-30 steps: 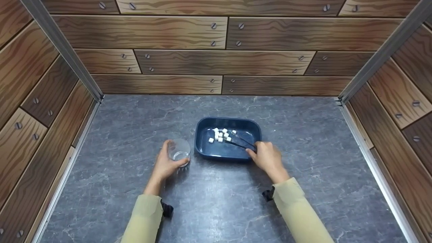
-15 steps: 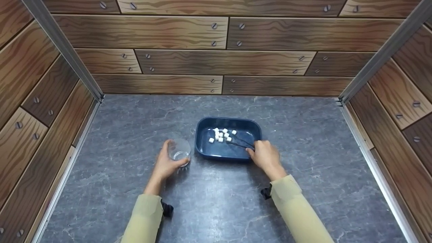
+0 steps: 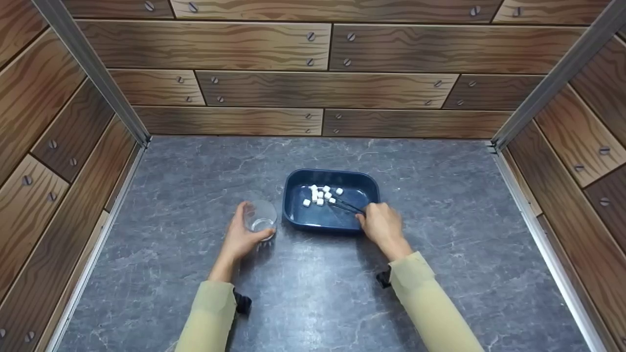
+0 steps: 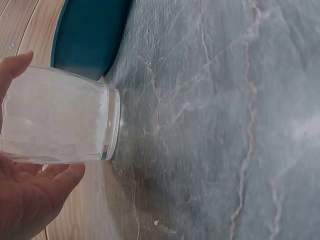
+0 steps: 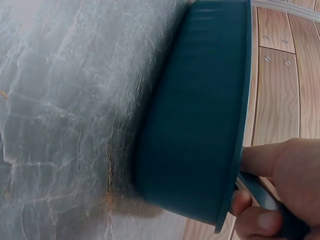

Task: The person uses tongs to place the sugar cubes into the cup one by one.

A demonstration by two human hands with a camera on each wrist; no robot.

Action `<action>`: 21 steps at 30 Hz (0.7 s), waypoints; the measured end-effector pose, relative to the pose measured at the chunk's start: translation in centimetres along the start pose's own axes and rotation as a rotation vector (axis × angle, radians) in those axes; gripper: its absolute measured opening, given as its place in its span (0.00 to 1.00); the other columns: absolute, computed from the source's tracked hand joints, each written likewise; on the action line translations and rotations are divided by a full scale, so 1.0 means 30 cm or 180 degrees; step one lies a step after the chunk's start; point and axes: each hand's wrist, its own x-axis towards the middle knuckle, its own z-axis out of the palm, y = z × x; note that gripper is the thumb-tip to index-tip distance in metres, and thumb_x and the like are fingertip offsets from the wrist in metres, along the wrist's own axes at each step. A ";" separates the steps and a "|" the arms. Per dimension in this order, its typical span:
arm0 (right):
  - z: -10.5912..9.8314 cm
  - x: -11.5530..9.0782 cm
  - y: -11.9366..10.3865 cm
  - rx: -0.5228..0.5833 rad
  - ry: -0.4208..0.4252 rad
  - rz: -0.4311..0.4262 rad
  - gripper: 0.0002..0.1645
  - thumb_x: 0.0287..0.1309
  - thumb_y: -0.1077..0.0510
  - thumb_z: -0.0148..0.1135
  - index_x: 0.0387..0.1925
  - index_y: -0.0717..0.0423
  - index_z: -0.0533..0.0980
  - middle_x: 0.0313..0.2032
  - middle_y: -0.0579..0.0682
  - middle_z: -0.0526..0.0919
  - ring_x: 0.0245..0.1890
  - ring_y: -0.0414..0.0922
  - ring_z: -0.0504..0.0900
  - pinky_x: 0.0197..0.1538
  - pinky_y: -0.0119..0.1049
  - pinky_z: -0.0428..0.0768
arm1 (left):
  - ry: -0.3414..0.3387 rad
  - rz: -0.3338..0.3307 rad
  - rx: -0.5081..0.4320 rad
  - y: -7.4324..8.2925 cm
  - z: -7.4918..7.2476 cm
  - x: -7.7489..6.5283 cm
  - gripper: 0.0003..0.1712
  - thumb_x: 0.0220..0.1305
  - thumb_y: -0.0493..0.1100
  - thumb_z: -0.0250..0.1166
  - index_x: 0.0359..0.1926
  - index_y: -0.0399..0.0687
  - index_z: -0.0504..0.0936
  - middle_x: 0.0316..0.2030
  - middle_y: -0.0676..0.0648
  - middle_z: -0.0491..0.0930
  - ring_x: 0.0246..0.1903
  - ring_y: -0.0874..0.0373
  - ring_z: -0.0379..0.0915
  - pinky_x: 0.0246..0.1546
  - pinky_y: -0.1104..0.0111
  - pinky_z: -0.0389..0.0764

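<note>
My left hand [image 3: 240,237] holds a clear glass [image 3: 260,215] that stands upright on the floor, thumb on one side and fingers on the other. In the left wrist view the glass [image 4: 60,117] looks empty. To its right is a dark blue rectangular tub [image 3: 313,226] holding several small white cubes [image 3: 320,194]. My right hand [image 3: 384,227] grips dark tongs [image 3: 350,205] over the tub's right front corner. Their tips reach down inside, right at the cube [image 3: 332,200] nearest to them. From the right wrist, the tub's wall hides the tongs' tips.
A grey marbled surface [image 3: 313,288] lies under everything. Wood-patterned panels [image 3: 259,88] form walls at the back, left and right, with metal strips [image 3: 533,83] along the corners. The glass stands close beside the tub's left end.
The tongs' two arms have come closer together, near the front right cube. My right hand has shifted slightly left. The left hand and glass have stayed put.
</note>
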 end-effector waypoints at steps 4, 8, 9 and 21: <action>0.002 -0.002 -0.006 -0.0031 0.0087 -0.0002 0.18 0.58 0.51 0.69 0.20 0.60 0.80 0.23 0.61 0.83 0.24 0.62 0.82 0.27 0.57 0.78 | -0.0010 -0.0024 -0.0015 0.000 -0.001 -0.001 0.56 0.43 0.45 0.81 0.69 0.36 0.60 0.64 0.34 0.68 0.63 0.41 0.64 0.65 0.52 0.64; 0.002 -0.005 -0.009 -0.0039 0.0143 -0.0018 0.17 0.57 0.52 0.69 0.22 0.61 0.81 0.23 0.63 0.83 0.24 0.63 0.81 0.27 0.58 0.78 | -0.0005 -0.0005 -0.0022 -0.001 0.000 0.001 0.55 0.43 0.45 0.81 0.69 0.36 0.60 0.64 0.34 0.68 0.63 0.41 0.64 0.65 0.52 0.64; 0.002 -0.006 -0.008 -0.0039 0.0147 -0.0024 0.17 0.57 0.52 0.69 0.22 0.62 0.81 0.23 0.63 0.83 0.24 0.63 0.81 0.27 0.58 0.78 | 0.0000 0.0005 -0.0020 -0.001 0.000 0.002 0.55 0.43 0.45 0.81 0.69 0.36 0.60 0.64 0.34 0.68 0.63 0.41 0.64 0.65 0.53 0.64; 0.004 -0.014 0.008 0.0087 0.0298 -0.0145 0.16 0.57 0.55 0.69 0.19 0.60 0.81 0.20 0.61 0.82 0.22 0.63 0.81 0.25 0.58 0.77 | -0.0014 0.0020 -0.0068 -0.002 -0.001 0.000 0.56 0.44 0.44 0.81 0.69 0.34 0.59 0.65 0.34 0.67 0.64 0.40 0.64 0.65 0.52 0.64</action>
